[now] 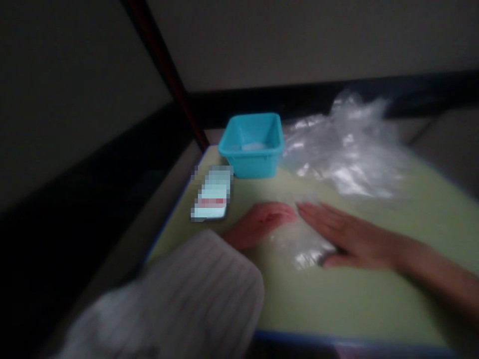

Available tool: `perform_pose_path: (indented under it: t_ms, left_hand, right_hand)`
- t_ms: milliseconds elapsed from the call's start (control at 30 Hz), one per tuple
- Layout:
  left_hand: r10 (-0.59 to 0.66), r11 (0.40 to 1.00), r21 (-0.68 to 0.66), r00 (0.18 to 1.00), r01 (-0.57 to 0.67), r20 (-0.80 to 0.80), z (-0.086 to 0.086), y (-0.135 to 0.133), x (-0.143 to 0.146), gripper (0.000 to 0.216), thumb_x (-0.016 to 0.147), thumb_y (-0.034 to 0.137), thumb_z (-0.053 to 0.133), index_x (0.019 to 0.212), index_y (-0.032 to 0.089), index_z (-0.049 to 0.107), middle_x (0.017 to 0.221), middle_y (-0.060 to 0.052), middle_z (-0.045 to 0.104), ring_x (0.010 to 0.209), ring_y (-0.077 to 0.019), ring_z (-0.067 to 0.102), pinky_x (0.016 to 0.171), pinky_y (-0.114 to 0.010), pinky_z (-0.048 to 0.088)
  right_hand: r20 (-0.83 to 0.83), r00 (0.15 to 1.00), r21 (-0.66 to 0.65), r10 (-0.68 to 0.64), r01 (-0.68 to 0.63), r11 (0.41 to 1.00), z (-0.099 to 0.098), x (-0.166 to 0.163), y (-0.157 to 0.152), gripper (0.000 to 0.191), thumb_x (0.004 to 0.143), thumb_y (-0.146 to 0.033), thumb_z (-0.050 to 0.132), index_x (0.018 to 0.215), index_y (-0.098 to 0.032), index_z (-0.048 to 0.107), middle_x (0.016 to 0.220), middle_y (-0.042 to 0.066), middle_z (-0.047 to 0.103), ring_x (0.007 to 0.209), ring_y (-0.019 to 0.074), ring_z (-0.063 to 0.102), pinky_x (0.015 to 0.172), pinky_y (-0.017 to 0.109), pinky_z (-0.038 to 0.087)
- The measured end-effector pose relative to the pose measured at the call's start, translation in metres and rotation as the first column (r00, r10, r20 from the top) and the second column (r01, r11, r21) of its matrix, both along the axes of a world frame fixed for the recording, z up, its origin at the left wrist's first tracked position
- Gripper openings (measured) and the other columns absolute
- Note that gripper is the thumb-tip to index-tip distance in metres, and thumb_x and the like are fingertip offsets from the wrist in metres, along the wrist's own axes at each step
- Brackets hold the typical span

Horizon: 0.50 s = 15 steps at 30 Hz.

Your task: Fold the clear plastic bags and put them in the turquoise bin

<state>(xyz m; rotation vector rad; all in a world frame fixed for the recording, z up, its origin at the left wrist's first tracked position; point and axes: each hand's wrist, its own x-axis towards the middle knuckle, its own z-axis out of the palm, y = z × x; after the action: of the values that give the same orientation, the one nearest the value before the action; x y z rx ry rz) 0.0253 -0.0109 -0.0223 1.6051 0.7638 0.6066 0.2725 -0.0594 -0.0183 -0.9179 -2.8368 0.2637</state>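
Note:
A small clear plastic bag [309, 244] lies crumpled between my two hands on the pale yellow-green table. My right hand [346, 234] rests flat across its right side, fingers stretched out and the thumb apart. At the bag's left side, my left hand [265, 219] is closed, its fingers folded in at the bag's edge. Blur hides the fingertips of that hand. A light striped sleeve covers the left forearm.
A turquoise plastic basket [256, 166] stands at the table's far edge. In front of it on the left lies a phone [214, 194] with a blurred-out screen. Behind my right hand spreads a heap of clear plastic bags [348, 154]. The table [329, 304] has a blue rim.

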Motion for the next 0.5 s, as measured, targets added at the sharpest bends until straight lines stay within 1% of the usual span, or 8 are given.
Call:
perform_pose_path:
  t_ms: [100, 167, 233, 300, 333, 400, 433, 500]
  left_hand:
    - [-0.013, 0.992, -0.127, 1.0, 0.015, 0.015, -0.001, 0.008, -0.007, 0.017, 0.082, 0.024, 0.058, 0.093, 0.018, 0.068, 0.102, -0.009, 0.071, 0.097, -0.0198, 0.067, 0.085, -0.034, 0.053]
    - [0.0, 0.979, -0.205, 1.0, 0.004, 0.017, 0.001, 0.013, -0.011, 0.017, 0.081, 0.024, 0.059, 0.092, 0.015, 0.067, 0.099, -0.011, 0.072, 0.093, -0.0185, 0.069, 0.081, -0.031, 0.054]
    - [0.058, 0.969, -0.24, 0.998, -0.053, 0.012, 0.003, 0.015, -0.013, 0.015, 0.08, 0.023, 0.061, 0.088, 0.013, 0.066, 0.092, -0.011, 0.073, 0.085, -0.0168, 0.07, 0.076, -0.028, 0.054]
    - [0.158, 0.962, -0.228, 0.987, -0.148, 0.028, 0.005, 0.015, -0.013, 0.012, 0.079, 0.022, 0.061, 0.084, 0.012, 0.064, 0.084, -0.008, 0.072, 0.077, -0.0151, 0.07, 0.073, -0.027, 0.054]
    - [0.211, 0.957, -0.212, 0.976, -0.197, 0.047, 0.006, 0.015, -0.012, 0.01, 0.08, 0.022, 0.06, 0.083, 0.013, 0.063, 0.081, -0.007, 0.072, 0.075, -0.0145, 0.07, 0.072, -0.026, 0.055]
    - [0.285, 0.946, -0.189, 0.955, -0.265, 0.087, 0.008, 0.013, -0.011, 0.009, 0.081, 0.021, 0.059, 0.081, 0.013, 0.062, 0.078, -0.005, 0.071, 0.072, -0.014, 0.07, 0.07, -0.027, 0.055]
    - [0.295, 0.944, -0.184, 0.95, -0.274, 0.102, 0.008, 0.012, -0.01, 0.008, 0.081, 0.021, 0.059, 0.08, 0.013, 0.061, 0.077, -0.005, 0.071, 0.071, -0.0139, 0.07, 0.07, -0.027, 0.055]
    - [0.275, 0.95, -0.188, 0.954, -0.25, 0.117, 0.007, 0.011, -0.009, 0.009, 0.081, 0.022, 0.059, 0.08, 0.013, 0.061, 0.077, -0.005, 0.071, 0.07, -0.014, 0.07, 0.069, -0.026, 0.055]
  right_hand:
    - [0.012, 1.0, -0.015, 0.005, -0.005, 1.0, -0.007, 0.002, 0.0, 0.091, 0.088, -0.056, 0.047, 0.148, -0.016, -0.009, 0.154, 0.016, 0.01, 0.139, 0.0308, 0.017, 0.112, 0.051, 0.023]
    - [0.006, 1.0, -0.031, 0.008, -0.008, 0.999, -0.008, 0.005, 0.001, 0.091, 0.089, -0.055, 0.047, 0.148, -0.017, -0.009, 0.154, 0.016, 0.009, 0.14, 0.0307, 0.015, 0.112, 0.052, 0.021]
    - [-0.023, 1.0, -0.078, 0.011, -0.012, 0.997, -0.004, 0.008, 0.002, 0.088, 0.089, -0.055, 0.045, 0.148, -0.02, -0.01, 0.155, 0.013, 0.008, 0.14, 0.0303, 0.013, 0.112, 0.053, 0.021]
    - [-0.091, 0.996, -0.147, -0.011, -0.003, 0.989, 0.005, 0.011, 0.003, 0.081, 0.091, -0.056, 0.04, 0.148, -0.025, -0.008, 0.156, 0.008, 0.008, 0.14, 0.0292, 0.014, 0.111, 0.053, 0.023]
    - [-0.136, 0.99, -0.179, -0.034, 0.009, 0.984, 0.01, 0.013, 0.004, 0.076, 0.092, -0.056, 0.038, 0.149, -0.029, -0.004, 0.156, 0.006, 0.011, 0.14, 0.0288, 0.016, 0.11, 0.053, 0.025]
    - [-0.21, 0.974, -0.229, -0.087, 0.038, 0.973, 0.022, 0.016, 0.005, 0.066, 0.092, -0.054, 0.041, 0.148, -0.035, 0.012, 0.154, 0.002, 0.024, 0.137, 0.0287, 0.027, 0.107, 0.052, 0.033]
    - [-0.23, 0.967, -0.248, -0.105, 0.046, 0.968, 0.028, 0.017, 0.005, 0.06, 0.091, -0.051, 0.045, 0.146, -0.036, 0.026, 0.15, 0.001, 0.035, 0.133, 0.0284, 0.037, 0.104, 0.049, 0.039]
    - [-0.233, 0.967, -0.278, -0.102, 0.034, 0.96, 0.038, 0.018, 0.004, 0.041, 0.09, -0.043, 0.053, 0.13, -0.035, 0.053, 0.131, 0.001, 0.058, 0.116, 0.0244, 0.056, 0.092, 0.039, 0.05]
